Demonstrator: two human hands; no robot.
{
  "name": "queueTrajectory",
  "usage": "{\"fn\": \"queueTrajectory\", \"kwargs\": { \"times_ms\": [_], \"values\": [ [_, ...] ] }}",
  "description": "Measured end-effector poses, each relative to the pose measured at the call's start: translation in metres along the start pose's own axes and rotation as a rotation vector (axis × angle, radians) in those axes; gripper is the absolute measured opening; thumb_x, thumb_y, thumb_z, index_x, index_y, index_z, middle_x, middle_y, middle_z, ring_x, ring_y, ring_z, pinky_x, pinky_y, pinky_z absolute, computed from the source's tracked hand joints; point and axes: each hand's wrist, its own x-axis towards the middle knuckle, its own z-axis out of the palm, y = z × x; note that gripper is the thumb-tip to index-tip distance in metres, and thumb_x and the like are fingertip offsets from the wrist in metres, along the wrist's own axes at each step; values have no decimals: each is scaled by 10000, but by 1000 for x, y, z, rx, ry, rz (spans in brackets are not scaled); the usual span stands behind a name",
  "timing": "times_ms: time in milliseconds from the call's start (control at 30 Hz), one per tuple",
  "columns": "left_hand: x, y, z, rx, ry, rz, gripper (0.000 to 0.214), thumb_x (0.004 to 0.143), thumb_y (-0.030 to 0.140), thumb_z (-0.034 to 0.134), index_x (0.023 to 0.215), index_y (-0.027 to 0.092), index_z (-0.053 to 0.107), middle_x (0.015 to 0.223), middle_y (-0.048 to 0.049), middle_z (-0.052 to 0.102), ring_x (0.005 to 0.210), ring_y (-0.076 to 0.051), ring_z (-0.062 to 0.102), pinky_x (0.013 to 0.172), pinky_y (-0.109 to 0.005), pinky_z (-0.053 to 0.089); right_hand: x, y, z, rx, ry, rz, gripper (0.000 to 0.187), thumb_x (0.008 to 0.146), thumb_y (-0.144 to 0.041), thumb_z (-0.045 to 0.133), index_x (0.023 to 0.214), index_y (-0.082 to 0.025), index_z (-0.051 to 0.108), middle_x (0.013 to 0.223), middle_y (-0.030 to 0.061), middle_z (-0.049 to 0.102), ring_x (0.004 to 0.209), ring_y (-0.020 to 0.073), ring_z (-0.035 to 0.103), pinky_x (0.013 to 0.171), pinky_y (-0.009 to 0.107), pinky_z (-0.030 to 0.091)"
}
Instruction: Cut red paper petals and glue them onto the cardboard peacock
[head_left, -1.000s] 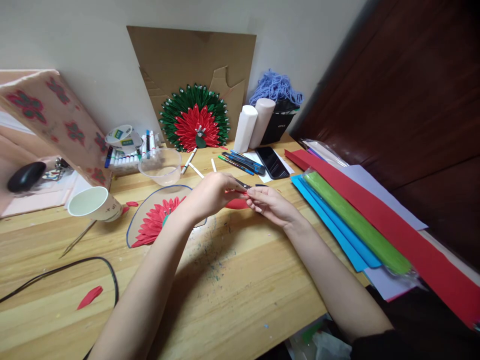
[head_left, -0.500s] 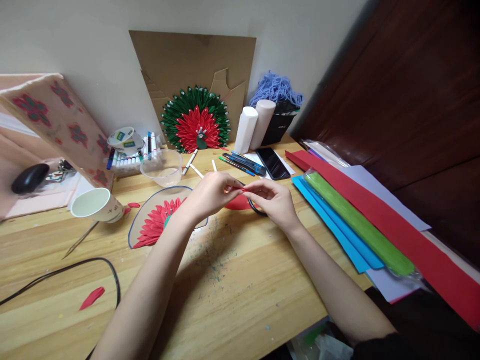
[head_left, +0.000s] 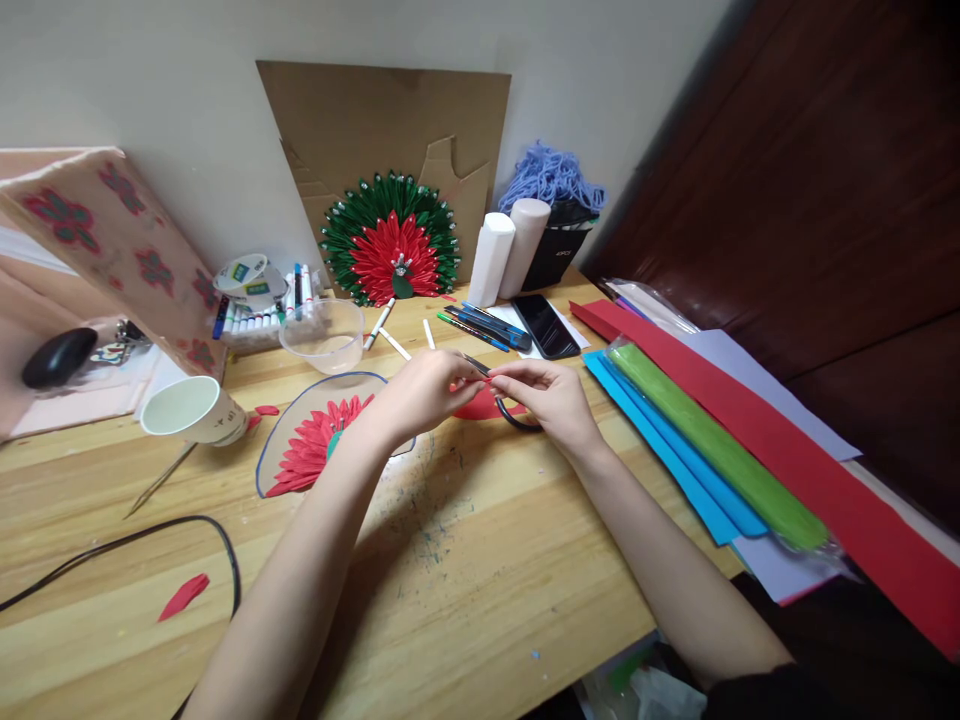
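Note:
My left hand (head_left: pixel 431 392) and my right hand (head_left: pixel 546 400) meet over the table's middle, fingertips pinched on a small red paper petal (head_left: pixel 487 380) that is mostly hidden. Beneath them lie scissors with a black handle (head_left: pixel 517 420) and a piece of red paper (head_left: pixel 480 403). Partly behind my left wrist is a cardboard fan shape (head_left: pixel 277 430) with a blue outline, bearing rows of red paper petals (head_left: pixel 315 450). A single red petal (head_left: pixel 184 597) lies at the lower left.
A paper cup (head_left: pixel 195 410), a clear bowl (head_left: pixel 322 340) and a black cable (head_left: pixel 217 530) are on the left. Behind stands cardboard (head_left: pixel 382 120) with a green and red paper fan (head_left: pixel 397 240). Pens (head_left: pixel 487 325), a phone (head_left: pixel 546 325) and coloured paper (head_left: pixel 750 420) lie right.
My hands stay pinched together, with only slight finger shifts. A little more of the scissors shows between and below them.

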Motion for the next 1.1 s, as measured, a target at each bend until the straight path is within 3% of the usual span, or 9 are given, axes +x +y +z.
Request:
{"fn": "queueTrajectory", "kwargs": {
  "times_ms": [233,533,800,1100],
  "values": [
    [-1,0,1,-63,-32,-40,240,767,188,482,840,143,706,797,-63,706,706,-145,607,642,-234,430,-5,-1,1,-213,-49,-268,114,737,-275,685,819,-202,713,833,40,690,791,167,650,705,293,538],
    [-3,4,-2,-215,-96,-135,238,766,268,478,783,145,680,709,-26,679,639,-127,576,581,-224,400,-12,-6,1,-388,-29,-422,40,761,-220,626,782,-206,657,754,15,680,678,147,637,662,286,542],
    [-3,1,-2,-274,-121,-173,254,778,314,473,717,142,649,679,-18,652,639,-129,549,592,-236,403,-15,-4,-2,-595,-40,-730,185,778,-130,601,904,-240,679,831,7,726,704,142,659,677,278,530],
    [-1,-5,-1,-468,-173,-191,233,771,265,450,687,132,621,658,0,606,630,-108,521,599,-222,387,-15,4,-6,-635,-67,-675,197,774,-193,620,911,-313,696,854,-11,735,781,180,677,744,330,540]
  ]
}}
